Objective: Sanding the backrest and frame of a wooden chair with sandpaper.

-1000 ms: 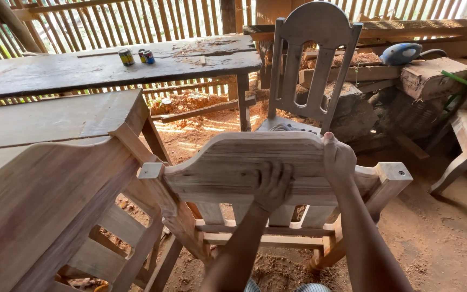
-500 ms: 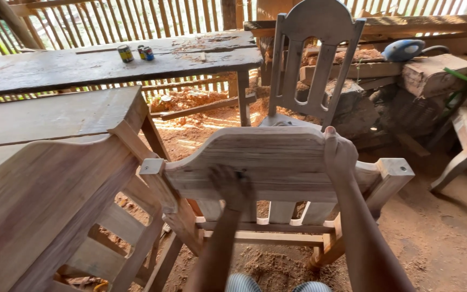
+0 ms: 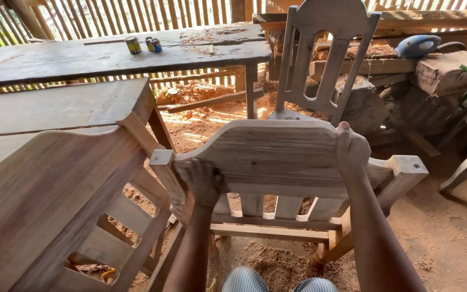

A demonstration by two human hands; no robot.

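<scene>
Gripping one chair back point(image 3: 277, 157), two hands point(image 3: 352, 151)

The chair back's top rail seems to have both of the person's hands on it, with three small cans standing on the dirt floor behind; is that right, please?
Not quite. Both hands, left hand and right hand, are on the top rail, but the head view shows the three small cans standing on the worn wooden table, not the floor.

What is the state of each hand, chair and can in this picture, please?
Left hand: pressed flat on the unfinished chair back.
Right hand: grip closed over its top edge.
Unfinished chair back: tilted, bare wood.
Second chair: upright.
Small cans: standing on the workbench.
</scene>
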